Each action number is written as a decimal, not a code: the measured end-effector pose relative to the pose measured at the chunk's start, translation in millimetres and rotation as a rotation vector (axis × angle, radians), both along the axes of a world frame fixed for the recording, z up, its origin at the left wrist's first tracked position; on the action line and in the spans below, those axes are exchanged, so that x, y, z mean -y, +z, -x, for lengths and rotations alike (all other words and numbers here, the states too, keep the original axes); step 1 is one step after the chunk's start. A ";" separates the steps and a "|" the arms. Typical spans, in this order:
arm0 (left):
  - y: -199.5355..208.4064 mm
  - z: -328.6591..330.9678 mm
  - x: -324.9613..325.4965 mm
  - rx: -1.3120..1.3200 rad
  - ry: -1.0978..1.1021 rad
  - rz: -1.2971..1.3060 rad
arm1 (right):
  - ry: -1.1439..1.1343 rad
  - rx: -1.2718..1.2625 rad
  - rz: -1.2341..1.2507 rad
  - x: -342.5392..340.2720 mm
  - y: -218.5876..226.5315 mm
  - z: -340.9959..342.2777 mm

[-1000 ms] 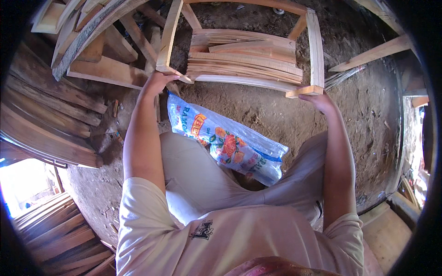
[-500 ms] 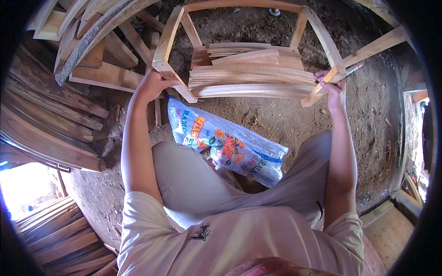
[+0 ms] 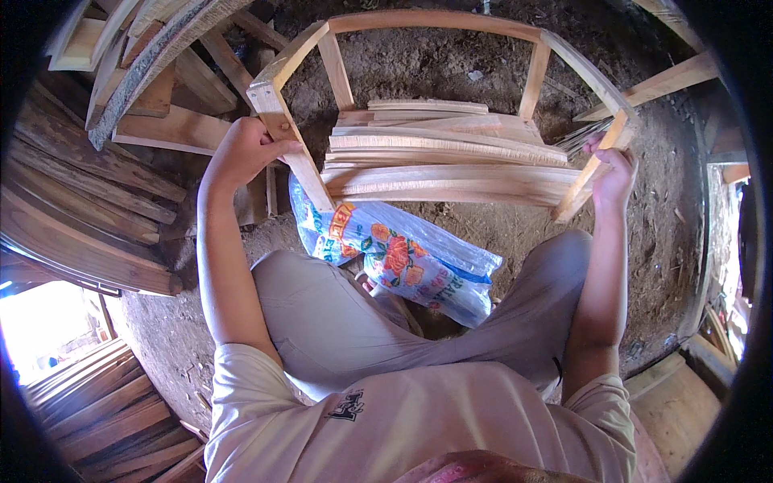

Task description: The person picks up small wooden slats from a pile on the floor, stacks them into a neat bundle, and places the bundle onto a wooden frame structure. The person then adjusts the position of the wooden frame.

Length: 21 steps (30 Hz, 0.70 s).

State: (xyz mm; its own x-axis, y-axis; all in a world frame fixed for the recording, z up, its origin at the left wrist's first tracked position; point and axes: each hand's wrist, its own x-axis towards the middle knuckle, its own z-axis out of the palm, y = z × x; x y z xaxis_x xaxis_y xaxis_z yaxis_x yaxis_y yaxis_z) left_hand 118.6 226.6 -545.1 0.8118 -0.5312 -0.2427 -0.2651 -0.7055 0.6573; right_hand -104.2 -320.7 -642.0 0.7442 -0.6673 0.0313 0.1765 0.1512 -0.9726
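In front of me is a wooden frame (image 3: 435, 25) with legs at its corners and several thin wooden slats (image 3: 443, 146) lying across its lower part. My left hand (image 3: 241, 154) is closed round the near left leg, thumb on its inner side. At the near right leg, my right hand (image 3: 614, 171) grips the wood with its fingers wrapped round it. Next to the right hand's fingers, some thin strands or bristles (image 3: 586, 138) show, too fine to name. A clear plastic sack (image 3: 403, 253) with a printed flower pattern lies below the frame, between my knees.
Curved boards (image 3: 88, 189) and cut timber (image 3: 173, 129) are piled at the left. More slats (image 3: 121, 410) are stacked at the lower left. A wooden beam (image 3: 668, 83) slants in at the right. Bare earth (image 3: 660, 241) forms the floor, with scraps on it.
Both hands have brought the wooden frame, slats included, nearer to me, and its near side now overlaps the sack's upper edge. The hands have spread slightly apart in view.
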 end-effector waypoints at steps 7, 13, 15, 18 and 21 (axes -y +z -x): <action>24.1 22.2 4.9 -0.073 0.014 0.032 | -0.021 -0.125 -0.004 -1.4 25.6 6.8; 26.8 21.2 -4.9 -0.195 0.087 0.113 | -0.006 -0.183 -0.057 3.2 33.9 6.5; 25.4 21.1 -5.9 -0.259 0.095 0.141 | -0.013 -0.207 -0.046 -5.7 38.1 2.8; 18.1 20.0 -11.5 -0.337 0.101 0.237 | 0.001 -0.189 -0.036 -5.2 37.5 3.2; 18.0 25.6 -9.9 -0.359 0.144 0.305 | 0.023 -0.179 -0.011 -6.3 37.2 5.9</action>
State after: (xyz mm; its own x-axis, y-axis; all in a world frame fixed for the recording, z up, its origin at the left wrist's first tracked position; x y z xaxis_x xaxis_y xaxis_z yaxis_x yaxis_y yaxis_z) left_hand 93.0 236.5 -527.1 0.7757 -0.5100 -0.3716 0.1024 -0.4794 0.8716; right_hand -110.0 -314.3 -604.8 0.7523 -0.6495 -0.1102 -0.0033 0.1636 -0.9865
